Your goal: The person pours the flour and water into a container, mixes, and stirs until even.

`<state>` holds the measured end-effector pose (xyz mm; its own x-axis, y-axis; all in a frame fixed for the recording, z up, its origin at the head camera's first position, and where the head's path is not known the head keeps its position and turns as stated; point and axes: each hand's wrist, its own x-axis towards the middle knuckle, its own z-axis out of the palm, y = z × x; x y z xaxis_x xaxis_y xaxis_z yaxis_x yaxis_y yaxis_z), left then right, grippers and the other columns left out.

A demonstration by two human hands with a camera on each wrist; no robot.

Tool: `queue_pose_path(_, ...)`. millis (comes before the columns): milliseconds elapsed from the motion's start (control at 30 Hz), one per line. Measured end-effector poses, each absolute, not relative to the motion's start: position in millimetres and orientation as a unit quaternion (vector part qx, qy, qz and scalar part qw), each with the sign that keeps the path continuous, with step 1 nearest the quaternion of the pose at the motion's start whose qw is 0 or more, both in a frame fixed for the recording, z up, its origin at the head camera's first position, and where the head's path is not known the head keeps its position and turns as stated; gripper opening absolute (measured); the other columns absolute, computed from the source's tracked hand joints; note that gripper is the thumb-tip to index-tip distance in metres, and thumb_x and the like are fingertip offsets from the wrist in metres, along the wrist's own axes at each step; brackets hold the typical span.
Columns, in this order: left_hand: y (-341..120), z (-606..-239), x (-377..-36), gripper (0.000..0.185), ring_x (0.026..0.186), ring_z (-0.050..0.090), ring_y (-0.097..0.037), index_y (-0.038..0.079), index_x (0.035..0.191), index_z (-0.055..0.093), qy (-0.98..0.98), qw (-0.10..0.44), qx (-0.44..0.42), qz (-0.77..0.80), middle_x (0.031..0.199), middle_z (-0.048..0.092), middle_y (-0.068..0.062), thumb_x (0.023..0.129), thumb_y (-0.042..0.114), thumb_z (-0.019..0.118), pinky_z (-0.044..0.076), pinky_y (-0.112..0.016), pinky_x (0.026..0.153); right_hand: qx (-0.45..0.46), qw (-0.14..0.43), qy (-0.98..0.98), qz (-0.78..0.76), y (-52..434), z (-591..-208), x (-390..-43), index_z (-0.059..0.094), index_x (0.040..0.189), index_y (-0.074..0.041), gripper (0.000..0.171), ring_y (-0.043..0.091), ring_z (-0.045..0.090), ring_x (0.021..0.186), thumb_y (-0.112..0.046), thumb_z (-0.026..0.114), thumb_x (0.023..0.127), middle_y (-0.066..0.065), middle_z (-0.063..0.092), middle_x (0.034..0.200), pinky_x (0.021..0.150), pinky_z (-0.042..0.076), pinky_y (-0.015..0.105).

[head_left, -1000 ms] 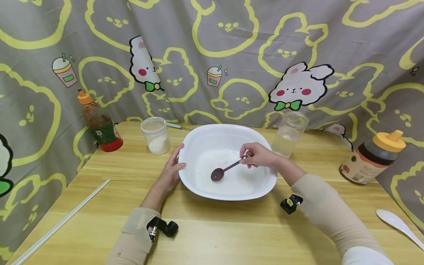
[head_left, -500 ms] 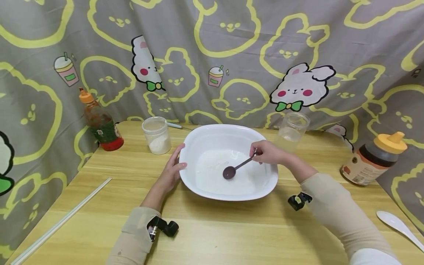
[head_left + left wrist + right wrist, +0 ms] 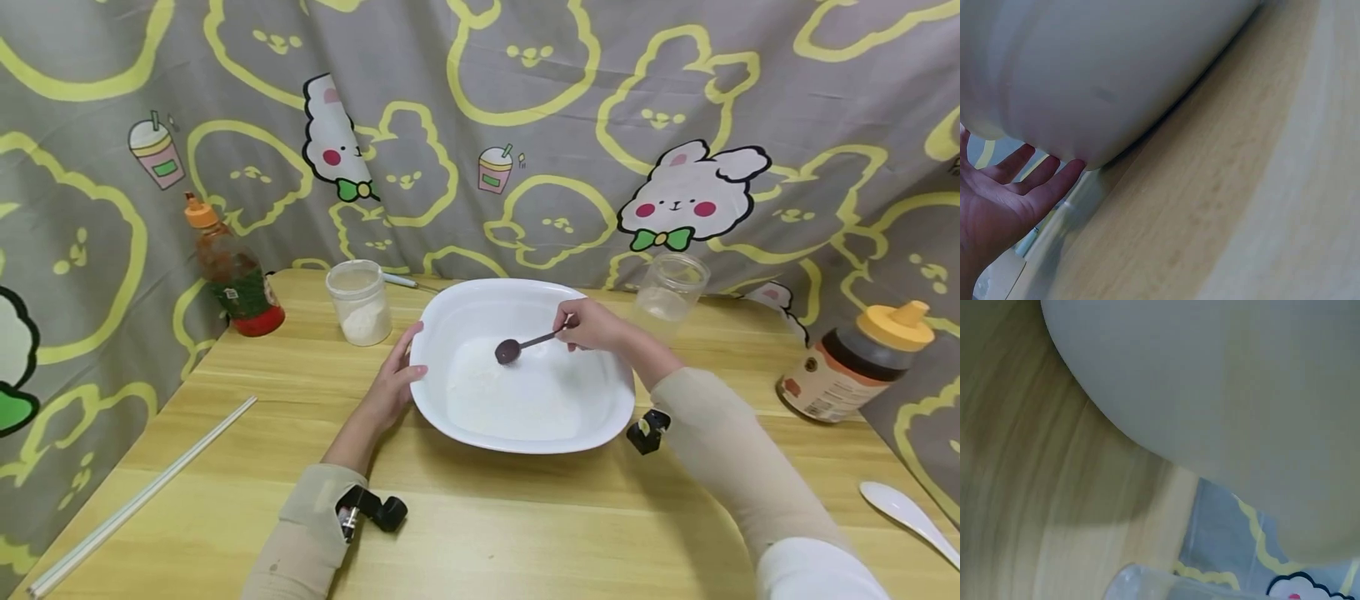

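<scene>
A large white bowl (image 3: 609, 385) stands mid-table with white liquid and powder in its bottom. My right hand (image 3: 590, 325) pinches the handle of a small dark spoon (image 3: 517, 347), whose head sits over the far part of the bowl's inside. My left hand (image 3: 395, 379) rests with straight fingers against the bowl's left outer wall; in the left wrist view the fingers (image 3: 1029, 181) lie under the white bowl (image 3: 1116, 69). The right wrist view shows only the bowl's outer side (image 3: 1229, 394) above the wooden table (image 3: 1029, 487).
A jar of white powder (image 3: 361, 302) and a red-based sauce bottle (image 3: 234, 272) stand at the back left. A clear jar (image 3: 670, 293) stands behind my right hand. A honey bottle (image 3: 857, 362) is at the right, a white spoon (image 3: 906, 514) near the right edge, a white rod (image 3: 142, 497) at the left.
My right hand moved the spoon from the bowl's near middle to the right, then up toward its far side. My left hand has stayed on the bowl's wall.
</scene>
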<state>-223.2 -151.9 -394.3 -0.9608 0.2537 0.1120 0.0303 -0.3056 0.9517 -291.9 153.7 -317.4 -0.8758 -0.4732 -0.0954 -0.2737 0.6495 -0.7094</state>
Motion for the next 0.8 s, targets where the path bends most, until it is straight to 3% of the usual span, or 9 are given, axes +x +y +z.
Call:
queue_pose_path(300,-151.7,-396.8,-224.8,0.069,0.104,0.039,-0.040,0.019,0.137,0.020,0.585,0.065,0.127,0.798,0.124,0.031,-0.025,0.075,0.008,0.049,0.047,-0.042,0.071,-0.228,0.243,0.859,-0.390,132.0,-328.6,-289.3,0.053,0.082,-0.001,0.003,0.012,0.035,0.040,-0.003,0.054,0.081,0.009,0.053,0.054,0.039,0.028,0.021)
queue_pose_path(600,-152.4,-394.5,-223.8,0.069,0.106,0.037,-0.041,0.019,0.137,0.021,0.584,0.064,0.119,0.800,0.124,0.031,-0.024,0.075,0.006,0.048,0.046,-0.045,0.074,-0.197,0.173,0.900,-0.348,152.6,-313.1,-289.4,0.053,0.078,0.001,0.003,0.011,0.039,0.041,0.002,0.055,0.077,0.006,0.050,0.049,0.039,0.029,0.019)
queue_pose_path(800,-151.4,-394.7,-224.1,0.069,0.106,0.036,-0.041,0.019,0.137,0.021,0.584,0.067,0.123,0.800,0.125,0.031,-0.024,0.075,0.007,0.049,0.047,-0.042,0.072,-0.156,0.159,0.892,-0.392,145.5,-320.8,-295.9,0.053,0.077,0.001,0.002,0.010,0.036,0.040,0.003,0.054,0.077,0.006,0.050,0.050,0.038,0.025,0.019)
